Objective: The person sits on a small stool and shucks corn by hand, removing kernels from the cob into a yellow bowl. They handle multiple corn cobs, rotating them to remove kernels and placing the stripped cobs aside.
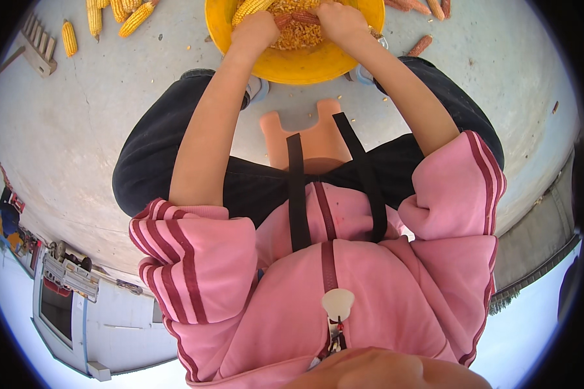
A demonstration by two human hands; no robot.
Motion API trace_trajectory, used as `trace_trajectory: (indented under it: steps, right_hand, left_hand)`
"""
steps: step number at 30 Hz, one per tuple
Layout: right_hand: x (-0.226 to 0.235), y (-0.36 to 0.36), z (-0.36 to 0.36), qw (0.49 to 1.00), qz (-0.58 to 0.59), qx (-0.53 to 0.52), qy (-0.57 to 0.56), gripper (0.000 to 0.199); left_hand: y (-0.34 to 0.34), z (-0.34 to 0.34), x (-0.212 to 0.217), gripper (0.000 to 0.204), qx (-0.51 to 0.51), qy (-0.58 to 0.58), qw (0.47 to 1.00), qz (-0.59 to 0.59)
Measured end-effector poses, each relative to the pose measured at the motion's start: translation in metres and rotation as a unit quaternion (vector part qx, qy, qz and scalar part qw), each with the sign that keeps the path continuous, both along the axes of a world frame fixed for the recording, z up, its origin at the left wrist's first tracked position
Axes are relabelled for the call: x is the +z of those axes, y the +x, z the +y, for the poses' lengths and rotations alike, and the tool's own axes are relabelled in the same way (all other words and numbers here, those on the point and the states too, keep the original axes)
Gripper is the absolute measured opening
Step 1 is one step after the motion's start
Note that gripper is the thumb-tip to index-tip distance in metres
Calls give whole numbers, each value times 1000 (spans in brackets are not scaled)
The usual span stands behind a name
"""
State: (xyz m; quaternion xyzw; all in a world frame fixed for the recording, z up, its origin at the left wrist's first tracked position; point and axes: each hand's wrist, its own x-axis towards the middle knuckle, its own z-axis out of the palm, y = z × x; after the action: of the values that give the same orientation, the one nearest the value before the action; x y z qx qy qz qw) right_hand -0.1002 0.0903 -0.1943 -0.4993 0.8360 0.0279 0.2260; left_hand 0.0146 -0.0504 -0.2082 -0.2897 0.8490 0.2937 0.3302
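Both my hands are over a yellow basin (298,72) at the top of the view, with loose corn kernels (300,40) inside it. A reddish corn cob (298,19) stretches between them. My left hand (256,29) is closed around its left end, and my right hand (341,24) grips the right end. A yellow ear of corn (250,8) shows just beyond my left hand, against its fingers; whether that hand holds it too, I cannot tell. My fingertips are partly hidden by the backs of my hands.
Several yellow ears of corn (135,18) lie on the concrete floor at far left, near a slatted wooden piece (39,45). Bare reddish cobs (420,45) lie at far right. An orange plastic stool (305,139) is between my legs, and stray kernels dot the floor.
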Motion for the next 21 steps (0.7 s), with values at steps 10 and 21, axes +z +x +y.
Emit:
trace_trajectory:
  steps: [10,21]
  right_hand:
    - [-4,10,-21,994,-20,-53,97,20]
    - [-18,20,-15,988,-57,-84,120,23]
  left_hand:
    - [-9,3,10,27,31,-4,999,-39]
    - [-8,11,9,29,34,-44,997,-48]
